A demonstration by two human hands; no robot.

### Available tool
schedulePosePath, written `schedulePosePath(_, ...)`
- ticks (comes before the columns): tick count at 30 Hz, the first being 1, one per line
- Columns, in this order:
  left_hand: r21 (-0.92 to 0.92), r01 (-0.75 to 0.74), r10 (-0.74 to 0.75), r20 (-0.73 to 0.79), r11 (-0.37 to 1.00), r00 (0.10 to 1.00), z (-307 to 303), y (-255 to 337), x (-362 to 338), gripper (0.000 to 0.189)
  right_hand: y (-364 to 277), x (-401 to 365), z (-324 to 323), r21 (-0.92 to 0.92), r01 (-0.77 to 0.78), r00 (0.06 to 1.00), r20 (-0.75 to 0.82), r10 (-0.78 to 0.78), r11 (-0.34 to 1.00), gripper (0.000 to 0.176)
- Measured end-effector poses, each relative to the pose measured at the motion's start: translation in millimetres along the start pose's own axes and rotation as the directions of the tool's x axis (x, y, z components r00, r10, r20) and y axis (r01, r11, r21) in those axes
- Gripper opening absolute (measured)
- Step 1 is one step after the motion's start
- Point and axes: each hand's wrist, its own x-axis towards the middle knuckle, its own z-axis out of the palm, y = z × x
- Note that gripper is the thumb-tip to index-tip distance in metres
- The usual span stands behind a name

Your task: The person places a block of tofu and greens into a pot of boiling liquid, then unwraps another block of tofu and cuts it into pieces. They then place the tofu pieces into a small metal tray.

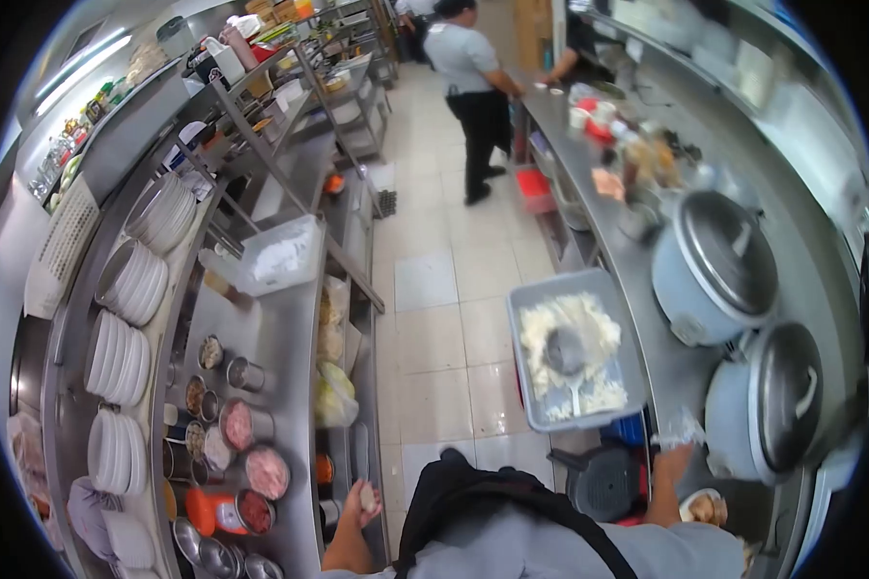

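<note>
My left hand [361, 503] is low beside the left steel counter, palm up. Its fingers curl around a small pale lump [367, 497] that I cannot make out. At the right counter's edge, my right hand [674, 465] closes on a crinkled piece of clear plastic [681, 429], partly blurred. Just left of that hand is a grey tub [632, 386] of white rice [589, 323], with a round strainer-like scoop [566, 349] lying in it. A small bowl of brown food pieces [703, 508] sits close to my right wrist.
Two large lidded cookers [714, 265] stand on the right counter [637, 251]. Steel containers of raw meat [266, 471] and stacked white plates [118, 357] line the left. A tiled aisle [434, 333] runs ahead, where a co-worker [463, 72] stands. A dark stool [601, 482] is below the tub.
</note>
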Motion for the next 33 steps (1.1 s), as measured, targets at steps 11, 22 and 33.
schedulePosePath(11, 0.033, 0.111, -0.115, 0.131, 0.993, 0.985, 103, 226, 168, 0.038, -306, -19, -23, 0.328, 0.184, 0.927, 0.255, -0.274, 0.927, 0.069)
schedulePosePath(22, 0.461, -0.272, -0.002, 0.512, 0.845, 0.859, 515, 614, 346, 0.041, -668, -21, 39, 0.751, 0.268, 0.688, 0.29, -0.665, 0.603, 0.056)
schedulePosePath(33, 0.496, -0.114, -0.026, 0.266, 0.861, 0.963, 586, 847, 446, 0.032, -1021, 140, 147, 0.44, 0.38, 0.559, 0.592, -0.581, 0.814, 0.07)
